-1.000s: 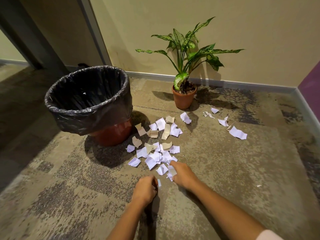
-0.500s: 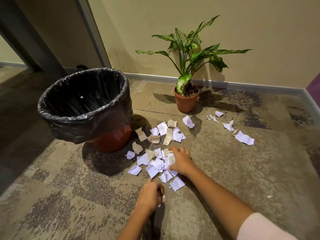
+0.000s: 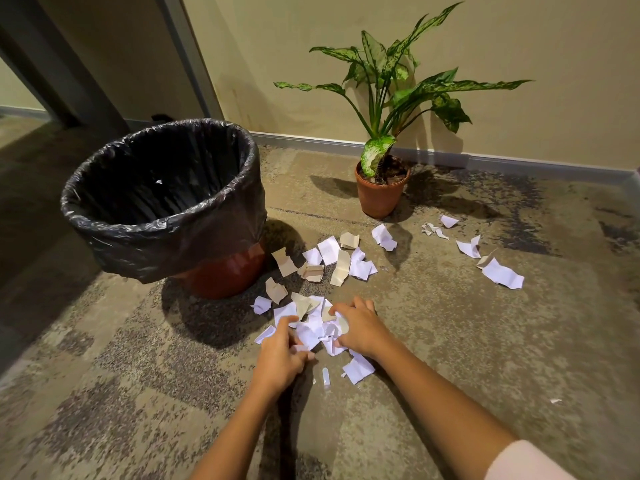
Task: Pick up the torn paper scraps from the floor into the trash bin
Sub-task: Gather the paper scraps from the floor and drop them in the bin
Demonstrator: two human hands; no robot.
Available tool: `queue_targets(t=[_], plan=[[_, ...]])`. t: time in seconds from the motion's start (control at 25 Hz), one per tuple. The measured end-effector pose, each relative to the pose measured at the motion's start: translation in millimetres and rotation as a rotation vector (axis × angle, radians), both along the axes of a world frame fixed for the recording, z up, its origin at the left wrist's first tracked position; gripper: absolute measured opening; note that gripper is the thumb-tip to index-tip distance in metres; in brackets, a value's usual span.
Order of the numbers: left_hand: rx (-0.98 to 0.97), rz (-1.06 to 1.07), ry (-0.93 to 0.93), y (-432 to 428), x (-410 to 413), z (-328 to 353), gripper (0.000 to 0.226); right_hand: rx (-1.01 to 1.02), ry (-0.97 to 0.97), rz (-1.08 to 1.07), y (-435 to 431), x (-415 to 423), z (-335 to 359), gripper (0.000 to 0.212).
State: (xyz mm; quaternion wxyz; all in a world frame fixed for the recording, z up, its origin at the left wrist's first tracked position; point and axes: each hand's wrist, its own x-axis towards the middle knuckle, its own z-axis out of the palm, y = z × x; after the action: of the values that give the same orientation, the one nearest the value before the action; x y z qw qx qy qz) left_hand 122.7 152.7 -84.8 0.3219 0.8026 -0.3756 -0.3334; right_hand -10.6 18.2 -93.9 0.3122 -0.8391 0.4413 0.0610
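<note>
Torn white and tan paper scraps lie on the carpet. A bunched pile of scraps point(image 3: 313, 329) sits between my two hands. My left hand point(image 3: 280, 358) curls its fingers round the pile's left side. My right hand point(image 3: 358, 329) curls over the pile's right side, fingers gripping scraps. More scraps point(image 3: 341, 259) lie beyond the pile, and others point(image 3: 502, 273) lie farther right. One white scrap point(image 3: 358, 368) lies just under my right wrist. The trash bin point(image 3: 221, 271), red with a black liner point(image 3: 162, 233), stands to the left of the scraps, open on top.
A potted plant point(image 3: 381, 192) in a terracotta pot stands by the far wall, behind the scraps. A tiny scrap point(image 3: 555, 400) lies alone at the right. A dark door frame point(image 3: 59, 74) stands at far left. A baseboard runs along the wall.
My left hand moved up from the near carpet to the pile's left side. My right hand drew scraps inward, so the pile is now bunched between both hands.
</note>
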Motion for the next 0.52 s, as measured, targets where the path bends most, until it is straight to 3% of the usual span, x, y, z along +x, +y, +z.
queue_targets(t=[0.2,0.32,0.4,0.52], plan=[[0.258,-0.339,-0.388,-40.0,21.5,17.1,0.100,-0.052,0.030,-0.025,5.5,-0.4,2.8,0.052],[0.405,-0.492,-0.636,-52.6,25.4,17.1,0.122,-0.036,0.058,0.012,2.3,2.3,6.3,0.061],[0.477,-0.522,-0.654,-59.3,28.3,15.5,0.126,-0.017,0.087,0.046,1.2,5.0,7.9,0.072],[0.557,-0.595,-0.615,-67.4,30.0,15.6,0.113,-0.022,0.145,0.118,1.9,8.8,10.0,0.071]])
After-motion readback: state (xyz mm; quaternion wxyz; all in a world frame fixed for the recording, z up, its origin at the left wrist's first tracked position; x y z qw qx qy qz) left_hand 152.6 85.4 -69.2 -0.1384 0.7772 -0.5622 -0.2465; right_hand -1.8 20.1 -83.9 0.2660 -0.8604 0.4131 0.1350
